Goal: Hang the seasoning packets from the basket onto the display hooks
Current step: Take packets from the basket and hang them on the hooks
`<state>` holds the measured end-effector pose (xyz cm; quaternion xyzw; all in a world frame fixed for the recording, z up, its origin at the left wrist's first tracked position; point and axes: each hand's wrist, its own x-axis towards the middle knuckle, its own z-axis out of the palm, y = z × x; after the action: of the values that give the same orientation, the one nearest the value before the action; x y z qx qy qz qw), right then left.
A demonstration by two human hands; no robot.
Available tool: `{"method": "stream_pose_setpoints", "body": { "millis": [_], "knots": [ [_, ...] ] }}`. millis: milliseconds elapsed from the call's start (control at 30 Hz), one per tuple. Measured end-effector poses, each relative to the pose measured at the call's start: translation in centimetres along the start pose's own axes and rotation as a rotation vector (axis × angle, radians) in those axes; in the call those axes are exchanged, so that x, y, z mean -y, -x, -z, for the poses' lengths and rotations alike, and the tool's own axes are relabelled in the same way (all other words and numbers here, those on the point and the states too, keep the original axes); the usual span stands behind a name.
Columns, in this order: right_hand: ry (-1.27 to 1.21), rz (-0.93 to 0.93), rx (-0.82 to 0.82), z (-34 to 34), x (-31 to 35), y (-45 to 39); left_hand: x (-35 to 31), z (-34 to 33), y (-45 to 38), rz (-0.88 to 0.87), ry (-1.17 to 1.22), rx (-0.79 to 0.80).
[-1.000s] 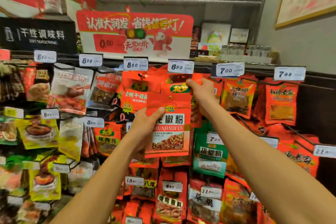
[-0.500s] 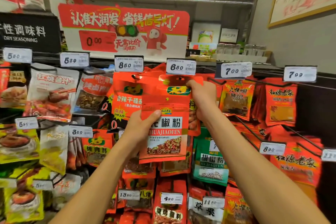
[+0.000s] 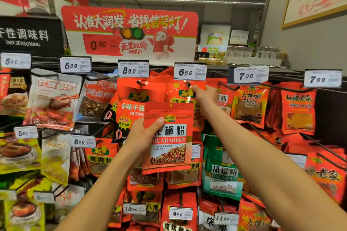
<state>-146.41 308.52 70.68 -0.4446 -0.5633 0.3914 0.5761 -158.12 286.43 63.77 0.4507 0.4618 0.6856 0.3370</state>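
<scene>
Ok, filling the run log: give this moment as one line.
left hand: holds huajiaofen packet, unhung | right hand: pinches hung packet under 6.80 tag

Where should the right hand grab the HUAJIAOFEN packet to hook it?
Probably the top edge of the HUAJIAOFEN packet, pinched from the right. The left hand grips its left side, so the upright packet's top and right edge stay free. The right hand is already above.

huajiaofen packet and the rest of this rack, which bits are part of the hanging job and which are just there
In the job:
- huajiaofen packet, gripped by the left hand
- right hand, holding the hung red packets under the 6.80 tag

Just there:
- green hujiaofen packet
- promo sign
- dry seasoning sign
- jars
</scene>
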Motion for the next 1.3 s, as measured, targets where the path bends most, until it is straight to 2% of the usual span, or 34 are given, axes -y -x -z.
{"method": "stream_pose_setpoints", "body": {
  "millis": [233,367,467,500,533,600,667,733,867,967,1100,1300],
  "knots": [
    [0.134,-0.025,-0.085,-1.9,0.5,-3.1,0.5,-0.2,-0.5,-0.010,-0.019,0.021],
    [0.151,-0.097,0.009,-0.6,0.4,-2.3,0.1,-0.6,-0.5,0.025,0.018,-0.006],
    [0.175,0.010,0.022,2.5,0.1,-0.1,-0.3,-2.2,-0.7,0.041,0.099,-0.022],
    [0.076,0.024,0.045,4.1,0.0,1.3,-0.5,-3.0,-0.8,0.042,0.117,-0.011],
    [-0.085,0.021,0.109,5.8,-0.4,2.8,-0.6,-4.0,-0.9,0.041,0.128,0.002],
    [-0.349,0.006,0.344,9.1,-1.3,6.1,-0.6,-6.1,-1.2,0.031,0.132,0.021],
    [-0.372,0.028,0.510,12.0,-2.2,8.4,-0.6,-8.4,-1.7,0.020,0.111,0.040],
    [-0.305,0.105,0.458,13.8,-2.0,9.3,-0.6,-10.7,-2.1,0.007,0.083,0.054],
    [-0.211,0.185,0.210,16.4,-0.5,8.7,-0.9,-14.7,-3.0,0.039,0.076,0.026],
    [-0.195,0.139,0.164,17.5,0.3,7.3,-1.6,-16.9,-3.9,0.041,0.054,0.021],
    [-0.181,0.086,0.111,17.6,1.6,5.7,-2.6,-18.5,-5.3,0.017,-0.039,-0.082],
    [-0.192,0.043,0.047,17.3,1.7,5.0,-3.5,-19.6,-6.4,0.092,-0.062,-0.139]
  ]
}}
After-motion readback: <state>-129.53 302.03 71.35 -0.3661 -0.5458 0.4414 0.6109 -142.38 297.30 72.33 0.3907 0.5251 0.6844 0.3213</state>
